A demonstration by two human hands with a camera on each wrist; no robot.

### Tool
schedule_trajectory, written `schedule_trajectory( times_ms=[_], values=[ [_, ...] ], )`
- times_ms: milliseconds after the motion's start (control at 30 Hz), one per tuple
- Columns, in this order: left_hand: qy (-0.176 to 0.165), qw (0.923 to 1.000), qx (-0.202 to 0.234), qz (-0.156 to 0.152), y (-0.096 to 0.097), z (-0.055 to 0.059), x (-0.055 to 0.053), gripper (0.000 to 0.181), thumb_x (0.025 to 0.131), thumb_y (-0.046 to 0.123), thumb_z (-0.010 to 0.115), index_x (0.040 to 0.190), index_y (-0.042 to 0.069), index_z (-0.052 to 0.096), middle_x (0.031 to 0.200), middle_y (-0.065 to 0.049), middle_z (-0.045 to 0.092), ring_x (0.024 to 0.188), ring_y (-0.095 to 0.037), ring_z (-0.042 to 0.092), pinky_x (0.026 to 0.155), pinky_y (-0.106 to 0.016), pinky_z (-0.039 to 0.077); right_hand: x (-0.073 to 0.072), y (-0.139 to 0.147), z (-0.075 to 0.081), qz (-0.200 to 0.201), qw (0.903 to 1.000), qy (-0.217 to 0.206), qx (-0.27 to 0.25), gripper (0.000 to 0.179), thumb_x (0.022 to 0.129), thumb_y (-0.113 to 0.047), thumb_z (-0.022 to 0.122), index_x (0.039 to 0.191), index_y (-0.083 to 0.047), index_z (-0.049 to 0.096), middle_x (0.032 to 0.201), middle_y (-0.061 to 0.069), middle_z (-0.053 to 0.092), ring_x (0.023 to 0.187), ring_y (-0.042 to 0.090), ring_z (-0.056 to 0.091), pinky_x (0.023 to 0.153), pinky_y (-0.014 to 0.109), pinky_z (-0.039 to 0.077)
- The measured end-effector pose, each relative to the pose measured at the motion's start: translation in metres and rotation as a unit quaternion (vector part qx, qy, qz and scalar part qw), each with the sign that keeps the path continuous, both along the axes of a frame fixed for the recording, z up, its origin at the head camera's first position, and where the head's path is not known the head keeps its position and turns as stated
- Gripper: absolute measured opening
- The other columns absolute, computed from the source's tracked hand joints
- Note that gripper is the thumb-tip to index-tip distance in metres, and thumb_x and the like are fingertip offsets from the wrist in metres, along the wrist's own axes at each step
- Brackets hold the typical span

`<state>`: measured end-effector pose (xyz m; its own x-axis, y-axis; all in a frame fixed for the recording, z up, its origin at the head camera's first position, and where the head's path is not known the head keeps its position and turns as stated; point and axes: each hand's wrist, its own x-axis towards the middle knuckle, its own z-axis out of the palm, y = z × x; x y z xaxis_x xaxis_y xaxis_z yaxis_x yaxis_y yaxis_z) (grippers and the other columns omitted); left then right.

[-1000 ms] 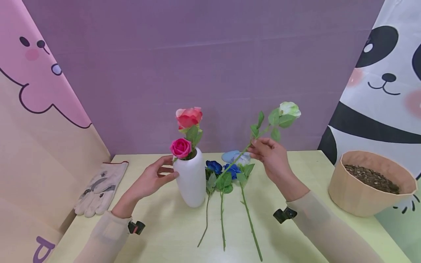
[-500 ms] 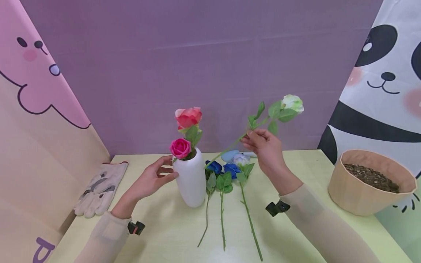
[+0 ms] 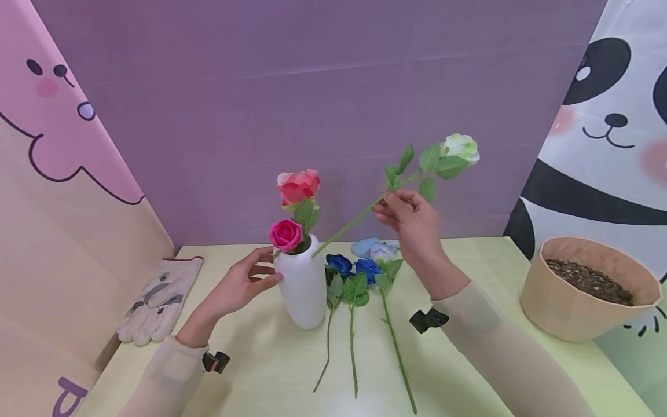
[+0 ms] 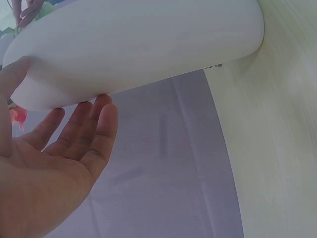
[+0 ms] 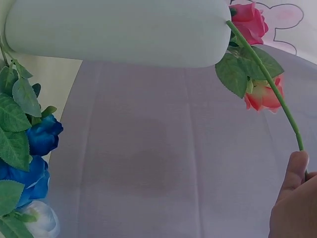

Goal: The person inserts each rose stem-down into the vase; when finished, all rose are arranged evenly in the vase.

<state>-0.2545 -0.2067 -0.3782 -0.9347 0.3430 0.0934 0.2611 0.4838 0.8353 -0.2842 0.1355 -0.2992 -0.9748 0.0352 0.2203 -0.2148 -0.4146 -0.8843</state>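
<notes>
A white vase stands upright on the table, holding a coral rose and a hot-pink rose. My left hand grips its upper part from the left; thumb and fingertips touch the wall. Up to the right, my right hand pinches the green stem of a white-green rose. That rose tilts, bloom up and right. Its lower stem end is at the vase's rim; whether it touches is unclear.
Two blue roses and a white rose lie right of the vase, stems toward me. Behind them is a light-blue tool. Work gloves lie at left. A tan pot of soil stands at right.
My right hand has moved left and up with the white-green rose, bringing its stem end from above the blue roses to the vase's rim. The left hand and vase stay put.
</notes>
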Motion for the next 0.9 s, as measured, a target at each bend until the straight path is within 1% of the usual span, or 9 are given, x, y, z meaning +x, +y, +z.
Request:
schedule_trajectory(
  times_ms=[133,200,267,333,500,600,667,800,900],
  values=[
    [-0.001,1.0000,-0.002,-0.001,0.000,0.000,0.000,0.070,0.092,0.039,0.071,0.151,0.021,0.038,0.144,-0.011,0.051,0.127,-0.034,0.059,0.095,-0.043,0.058,-0.002,-0.005,0.001,-0.011,0.9997,0.006,-0.023,0.016,0.097,-0.014,0.064,0.107,-0.006,0.054,0.092,0.002,0.068,0.081,0.011,0.072,0.078,0.021,0.060],
    [-0.002,1.0000,-0.002,-0.001,0.000,0.000,0.000,0.070,0.092,0.039,0.071,0.151,0.022,0.038,0.144,-0.010,0.051,0.128,-0.034,0.059,0.095,-0.043,0.058,-0.003,-0.007,0.000,-0.023,0.9994,0.010,-0.023,0.015,0.097,-0.013,0.064,0.105,-0.006,0.055,0.091,0.002,0.069,0.080,0.011,0.072,0.077,0.022,0.061],
    [-0.003,1.0000,-0.003,-0.001,0.000,0.000,0.000,0.070,0.092,0.039,0.071,0.151,0.022,0.038,0.144,-0.010,0.051,0.128,-0.034,0.059,0.095,-0.043,0.058,-0.004,-0.011,-0.001,-0.032,0.9993,0.014,-0.014,0.014,0.097,-0.013,0.065,0.104,-0.006,0.056,0.089,0.002,0.068,0.079,0.011,0.073,0.076,0.023,0.061],
    [-0.002,1.0000,-0.004,0.000,-0.001,-0.001,0.000,0.070,0.092,0.040,0.071,0.151,0.022,0.038,0.144,-0.010,0.051,0.127,-0.034,0.059,0.095,-0.043,0.058,-0.006,-0.015,-0.002,-0.039,0.9991,0.014,0.008,0.015,0.096,-0.014,0.067,0.104,-0.007,0.057,0.089,0.001,0.069,0.078,0.011,0.073,0.076,0.024,0.061],
    [0.004,1.0000,-0.003,-0.002,-0.001,-0.002,-0.001,0.070,0.092,0.039,0.071,0.152,0.021,0.038,0.143,-0.011,0.052,0.127,-0.034,0.059,0.095,-0.042,0.058,-0.008,-0.027,-0.009,-0.030,0.9961,0.026,0.079,0.016,0.096,-0.017,0.068,0.104,-0.009,0.058,0.088,0.000,0.071,0.079,0.011,0.074,0.080,0.028,0.062],
    [0.004,1.0000,0.001,-0.005,-0.001,-0.003,-0.001,0.071,0.093,0.039,0.071,0.152,0.021,0.037,0.143,-0.012,0.052,0.127,-0.034,0.059,0.095,-0.042,0.058,-0.008,-0.036,-0.014,-0.023,0.9931,0.038,0.108,0.013,0.097,-0.016,0.067,0.102,-0.008,0.057,0.086,-0.001,0.071,0.078,0.011,0.074,0.080,0.029,0.062],
    [0.003,1.0000,0.001,-0.005,-0.001,-0.002,0.000,0.071,0.093,0.039,0.071,0.152,0.021,0.037,0.143,-0.012,0.052,0.127,-0.034,0.059,0.095,-0.042,0.058,-0.008,-0.042,-0.017,-0.015,0.9924,0.043,0.115,0.013,0.097,-0.015,0.066,0.102,-0.007,0.057,0.085,-0.001,0.070,0.078,0.013,0.075,0.080,0.029,0.062],
    [0.000,1.0000,0.000,-0.001,-0.001,-0.001,0.001,0.071,0.092,0.040,0.071,0.152,0.022,0.037,0.143,-0.011,0.051,0.128,-0.034,0.058,0.095,-0.042,0.058,-0.009,-0.052,-0.020,0.001,0.9922,0.036,0.119,0.015,0.096,-0.012,0.067,0.104,-0.004,0.058,0.084,0.000,0.070,0.078,0.015,0.075,0.080,0.030,0.062],
    [-0.001,1.0000,-0.003,0.001,-0.001,-0.001,0.001,0.071,0.092,0.040,0.071,0.152,0.022,0.037,0.143,-0.011,0.051,0.128,-0.035,0.058,0.095,-0.043,0.058,-0.009,-0.059,-0.022,0.008,0.9915,0.030,0.126,0.017,0.096,-0.013,0.067,0.106,-0.003,0.059,0.085,0.000,0.070,0.077,0.013,0.074,0.082,0.033,0.062]
  ],
)
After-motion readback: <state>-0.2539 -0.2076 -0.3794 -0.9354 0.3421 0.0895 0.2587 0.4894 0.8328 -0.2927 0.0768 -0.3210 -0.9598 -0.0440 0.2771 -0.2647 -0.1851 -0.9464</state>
